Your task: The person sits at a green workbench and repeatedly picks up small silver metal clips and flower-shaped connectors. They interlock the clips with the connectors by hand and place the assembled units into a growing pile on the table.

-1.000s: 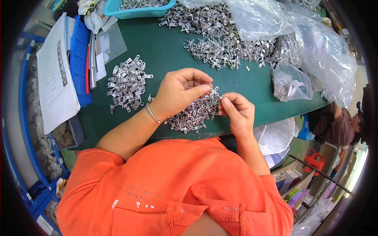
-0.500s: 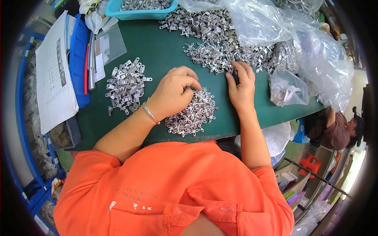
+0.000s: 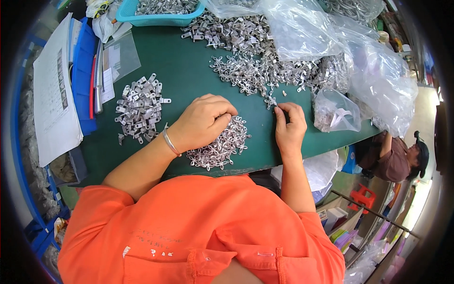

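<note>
Near the middle of the frame, right of center, a few looped metal pieces (image 3: 270, 100) lie on the green table (image 3: 182, 71). Their long axis runs roughly up and down the frame, the upper end pointing toward the larger looped pile (image 3: 241, 73), the lower end toward the thumb of the right hand (image 3: 291, 130). That hand has thumb and forefinger close together at the pieces' edge; whether it pinches one cannot be told. The left hand (image 3: 201, 122), fingers curled, rests at the upper left of the small looped heap (image 3: 218, 149), whose pieces point every way; its grasp is hidden. Bent metal tabs (image 3: 141, 109) lie left of center.
</note>
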A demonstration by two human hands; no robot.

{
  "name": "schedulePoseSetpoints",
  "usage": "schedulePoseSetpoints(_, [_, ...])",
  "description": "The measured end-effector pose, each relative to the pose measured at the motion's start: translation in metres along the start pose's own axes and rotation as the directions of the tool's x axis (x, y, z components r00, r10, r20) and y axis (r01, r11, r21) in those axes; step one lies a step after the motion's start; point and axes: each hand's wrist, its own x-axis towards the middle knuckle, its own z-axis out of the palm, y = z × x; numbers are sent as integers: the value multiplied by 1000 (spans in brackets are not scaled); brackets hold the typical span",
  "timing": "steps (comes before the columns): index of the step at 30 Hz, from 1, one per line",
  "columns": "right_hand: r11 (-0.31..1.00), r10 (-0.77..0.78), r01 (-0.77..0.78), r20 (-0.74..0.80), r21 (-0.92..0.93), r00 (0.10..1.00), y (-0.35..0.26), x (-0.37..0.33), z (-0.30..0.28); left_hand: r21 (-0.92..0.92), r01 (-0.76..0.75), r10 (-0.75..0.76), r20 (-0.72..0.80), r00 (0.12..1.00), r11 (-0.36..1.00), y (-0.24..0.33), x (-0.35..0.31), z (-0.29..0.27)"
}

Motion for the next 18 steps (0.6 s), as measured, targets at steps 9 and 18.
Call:
schedulePoseSetpoints(9, [956, 18, -14, -10, 292, 1000, -40, -9, -8, 1, -22, 22, -48, 999, 1000, 1, -1, -2])
schedulePoseSetpoints(18, [893, -4, -44, 106, 448, 994, -64, -18, -7, -151, -164, 132, -204, 970, 975, 10, 0, -3])
